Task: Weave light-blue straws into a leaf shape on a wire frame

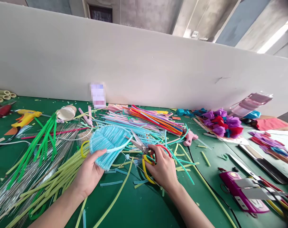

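Note:
My left hand [90, 172] grips a light blue leaf shape [108, 142] made of rows of fuzzy pipe cleaners, its thumb on the front face. A pale blue strip [116, 148] lies across the leaf and reaches past its right edge. In my right hand [162, 167] are scissors [139, 144] with red and yellow handles. Their blades are parted and point up and left, close to the leaf's right edge. Whether the blades touch the strip I cannot tell. Behind both hands lies a heap of light blue pipe cleaners [120, 122].
Green pipe cleaners [51, 136] and silver wires [45, 155] spread at left near a yellow glue gun [27, 117]. A pink glue gun [190, 136] lies right of the heap. Purple and red paper flowers [225, 123], a second pair of scissors [243, 166] and a magenta device [241, 190] are farther right.

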### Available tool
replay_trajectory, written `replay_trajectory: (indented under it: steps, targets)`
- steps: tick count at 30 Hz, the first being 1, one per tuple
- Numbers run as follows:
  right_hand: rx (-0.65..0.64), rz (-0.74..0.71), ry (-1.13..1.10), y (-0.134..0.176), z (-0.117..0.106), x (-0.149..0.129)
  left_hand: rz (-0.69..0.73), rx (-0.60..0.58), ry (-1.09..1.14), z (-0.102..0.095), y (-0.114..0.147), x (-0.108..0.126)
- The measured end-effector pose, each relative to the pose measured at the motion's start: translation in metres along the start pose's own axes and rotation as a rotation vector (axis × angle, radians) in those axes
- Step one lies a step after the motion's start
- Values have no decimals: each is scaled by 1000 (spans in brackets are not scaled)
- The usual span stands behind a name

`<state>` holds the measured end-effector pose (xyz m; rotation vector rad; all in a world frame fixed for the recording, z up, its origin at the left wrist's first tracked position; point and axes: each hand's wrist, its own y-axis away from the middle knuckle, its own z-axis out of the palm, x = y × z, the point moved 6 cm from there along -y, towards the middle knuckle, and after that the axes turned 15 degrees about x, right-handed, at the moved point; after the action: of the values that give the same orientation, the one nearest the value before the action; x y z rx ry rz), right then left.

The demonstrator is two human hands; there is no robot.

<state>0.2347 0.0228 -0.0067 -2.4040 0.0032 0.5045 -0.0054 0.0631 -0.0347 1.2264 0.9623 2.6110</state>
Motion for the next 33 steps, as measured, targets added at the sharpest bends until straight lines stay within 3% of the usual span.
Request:
replay_trajectory:
  steps: [14,22,33]
  targets:
    - [81,-144,-11,3,3,-3,67,-17,-57,-4,-3,11]
    - [96,-230,52,7,5,-4,97,-105,-152,-5,-6,9]
    - [71,-461,156,0,10,-6,79,-105,-176,-10,-10,8]
